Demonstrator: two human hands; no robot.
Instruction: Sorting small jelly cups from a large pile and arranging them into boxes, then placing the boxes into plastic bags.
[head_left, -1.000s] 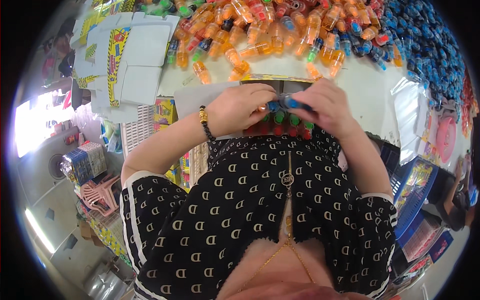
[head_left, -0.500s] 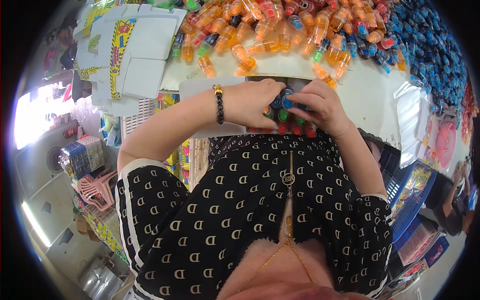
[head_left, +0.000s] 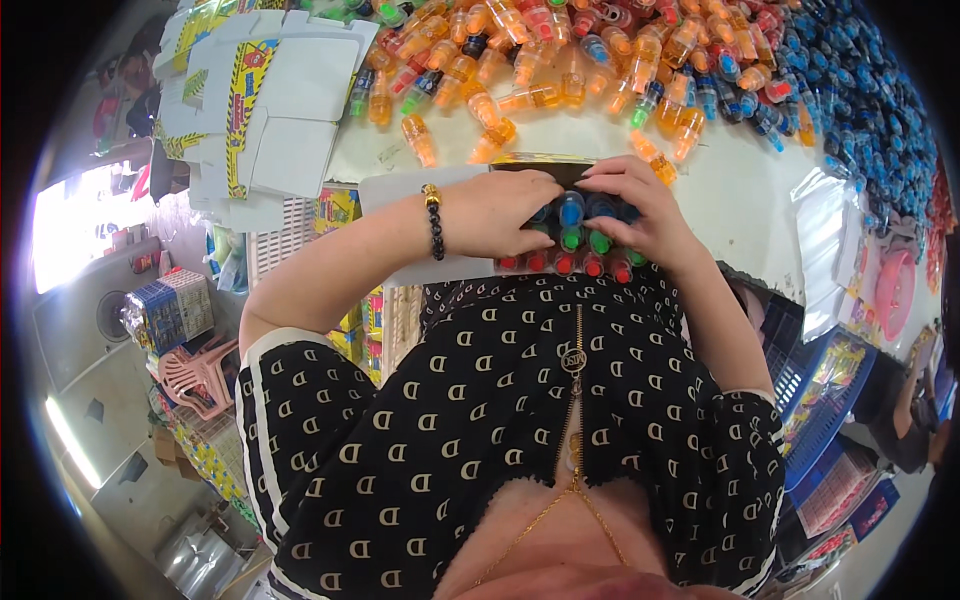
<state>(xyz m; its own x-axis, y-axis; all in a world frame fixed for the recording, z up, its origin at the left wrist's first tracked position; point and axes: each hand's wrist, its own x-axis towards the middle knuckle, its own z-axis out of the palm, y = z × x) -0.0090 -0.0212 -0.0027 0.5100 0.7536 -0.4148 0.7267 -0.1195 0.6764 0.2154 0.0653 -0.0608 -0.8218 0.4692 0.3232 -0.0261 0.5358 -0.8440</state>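
A small carton (head_left: 575, 240) of capped bottles is held at the near edge of the white surface (head_left: 730, 190), pressed close against the body. Rows of bottles are seen inside it, caps toward the camera — red caps (head_left: 578, 264) in the nearest row, green ones (head_left: 585, 240) behind, blue ones (head_left: 572, 208) farthest. The long axis of the rows runs left to right, straight across between the two hands.

The left hand (head_left: 500, 212) is laid over the left part of the carton, fingers curled down onto the blue-capped bottles; whether one is pinched or only pressed cannot be told. The right hand (head_left: 635, 205) is cupped over the right part, fingertips bent onto the same far row, so that the hands nearly meet above the middle. A beaded bracelet (head_left: 433, 220) is worn on the left wrist.

The loose heap of orange bottles (head_left: 560, 70) lies beyond the carton, directly away from the body — the nearest ones just past the fingertips of the right hand, which is judged a little nearer to them. Flat folded cartons (head_left: 270, 110) are stacked to the far left, well apart.
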